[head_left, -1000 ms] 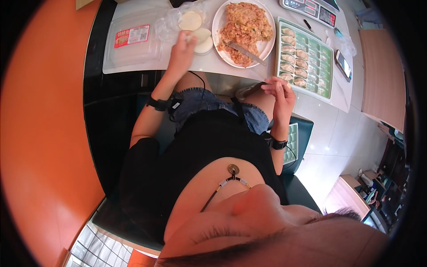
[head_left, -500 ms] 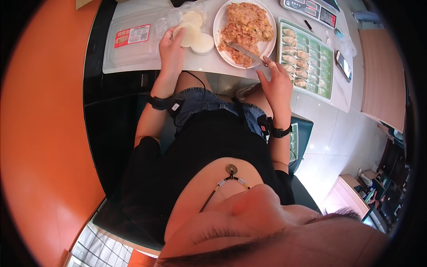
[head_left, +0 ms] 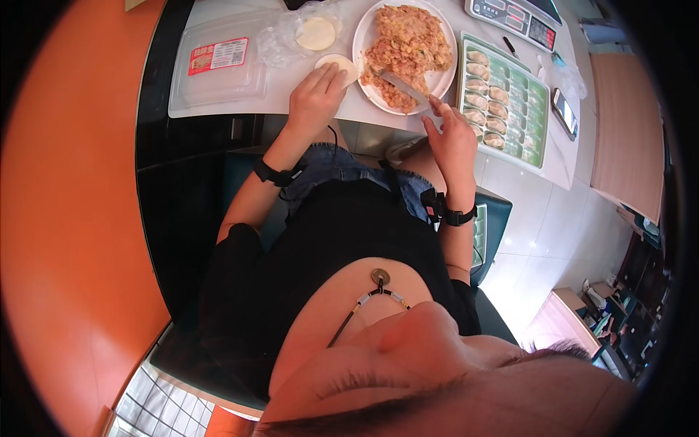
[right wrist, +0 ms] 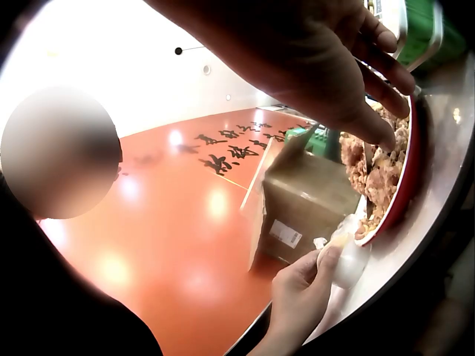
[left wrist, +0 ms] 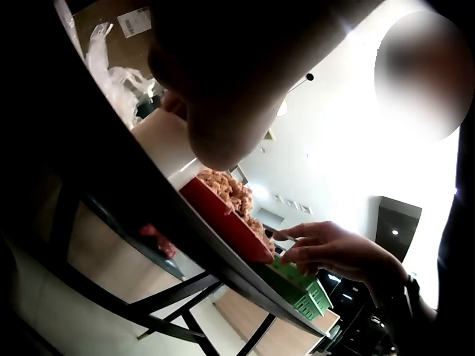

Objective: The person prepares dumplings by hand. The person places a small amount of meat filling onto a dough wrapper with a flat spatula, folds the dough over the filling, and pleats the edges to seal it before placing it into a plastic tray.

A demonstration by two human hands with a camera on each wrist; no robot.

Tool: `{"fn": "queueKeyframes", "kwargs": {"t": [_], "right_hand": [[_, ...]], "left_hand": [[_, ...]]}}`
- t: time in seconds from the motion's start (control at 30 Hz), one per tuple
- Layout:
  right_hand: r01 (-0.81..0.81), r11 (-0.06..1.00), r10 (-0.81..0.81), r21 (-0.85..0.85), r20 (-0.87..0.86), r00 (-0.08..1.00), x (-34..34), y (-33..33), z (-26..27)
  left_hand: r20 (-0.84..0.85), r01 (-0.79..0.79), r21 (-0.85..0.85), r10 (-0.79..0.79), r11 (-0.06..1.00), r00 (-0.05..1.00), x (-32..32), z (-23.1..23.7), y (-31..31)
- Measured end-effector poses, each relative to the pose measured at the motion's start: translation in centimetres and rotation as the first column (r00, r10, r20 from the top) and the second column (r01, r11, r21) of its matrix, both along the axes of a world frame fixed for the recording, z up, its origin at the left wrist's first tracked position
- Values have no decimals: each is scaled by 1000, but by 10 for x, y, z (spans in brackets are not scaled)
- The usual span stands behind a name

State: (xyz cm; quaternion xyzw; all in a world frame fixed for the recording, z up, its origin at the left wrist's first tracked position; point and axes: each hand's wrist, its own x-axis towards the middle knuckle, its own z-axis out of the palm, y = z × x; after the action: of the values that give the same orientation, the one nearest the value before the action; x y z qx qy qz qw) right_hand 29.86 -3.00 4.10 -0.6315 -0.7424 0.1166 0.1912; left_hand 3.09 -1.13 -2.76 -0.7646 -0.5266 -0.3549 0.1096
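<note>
My left hand (head_left: 314, 100) holds a round pale wrapper (head_left: 349, 71) over the table's front part; in the right wrist view this hand (right wrist: 300, 297) pinches it at a small whitish dish (right wrist: 349, 271). Another pale round (head_left: 315, 33) lies behind. Beside it, a white plate (head_left: 358, 45) carries minced filling (head_left: 411, 36). A knife (head_left: 400, 82) rests its blade on the filling, and my right hand (head_left: 455, 146) grips the handle end between thumb and fingers. In the left wrist view the right hand (left wrist: 338, 252) is beside the red-sided plate (left wrist: 223, 222).
A green compartment tray (head_left: 537, 109) with several dumplings stands right of the plate. Beyond it are a phone (head_left: 563, 113), a pen (head_left: 510, 46) and a scale (head_left: 510, 16). A clear plastic container (head_left: 251, 76) and crumpled plastic bag (head_left: 280, 36) lie at the left.
My left hand has moved right and lowered the wrapper to the small dish. Over the last second my right hand has reached up to the knife handle and taken hold of it.
</note>
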Motion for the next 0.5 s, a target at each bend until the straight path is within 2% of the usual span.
{"fn": "queueKeyframes", "kwargs": {"t": [0.13,0.2,0.23,0.27,0.3,0.33,0.37,0.43,0.47,0.5], "right_hand": [[-26,999,25,26,50,998,3,2,-5],[-28,999,28,17,52,998,4,2,-5],[-36,999,36,5,56,998,4,3,-5],[-34,999,33,6,55,998,3,4,-7],[-39,999,38,28,44,998,2,5,-9],[-44,998,42,50,35,998,2,7,-11],[-42,998,40,51,40,998,1,8,-11],[-62,995,63,76,-8,998,-4,10,-11],[-73,987,78,142,-36,996,-6,10,-10],[-71,987,77,144,-36,996,-7,10,-10]], "left_hand": [[-81,-26,11,27,1000,996,-2,0,2],[163,11,-261,33,965,986,-10,2,1],[162,15,-259,28,966,986,-15,1,6],[564,85,-388,164,918,809,-22,-1,14],[820,208,-466,332,860,466,-24,-1,19],[900,410,-435,395,802,183,-20,36,15],[902,414,-432,394,801,179,-23,34,17],[894,542,-263,413,798,-173,-34,34,26],[875,589,-201,413,783,-251,-36,33,26],[876,590,-199,412,782,-251,-37,34,24]]}}
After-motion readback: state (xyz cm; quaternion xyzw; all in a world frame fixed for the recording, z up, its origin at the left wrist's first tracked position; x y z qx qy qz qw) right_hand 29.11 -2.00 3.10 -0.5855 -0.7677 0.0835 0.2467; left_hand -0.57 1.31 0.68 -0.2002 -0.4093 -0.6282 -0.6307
